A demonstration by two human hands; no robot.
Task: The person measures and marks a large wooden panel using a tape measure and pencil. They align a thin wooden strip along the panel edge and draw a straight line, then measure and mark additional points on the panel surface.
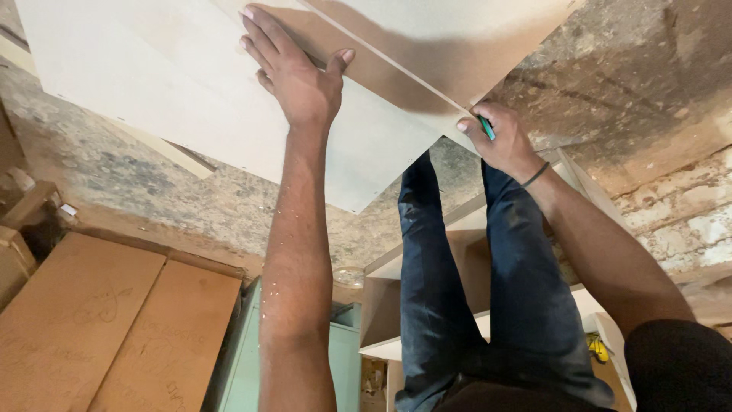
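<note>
My left hand lies flat, fingers spread, on a large pale board that rests on the floor. A second, browner board stands on edge across it, and my left thumb touches its lower edge. My right hand is closed around a green pencil at the near corner where the two boards meet. A thin dark band circles my right wrist. My legs in dark blue jeans stretch toward the boards.
The floor is rough, stained concrete. Two brown panels with scribbled marks lie at the lower left. A pale green cabinet and open white-edged shelf units stand beneath my legs. A small yellow object sits at the lower right.
</note>
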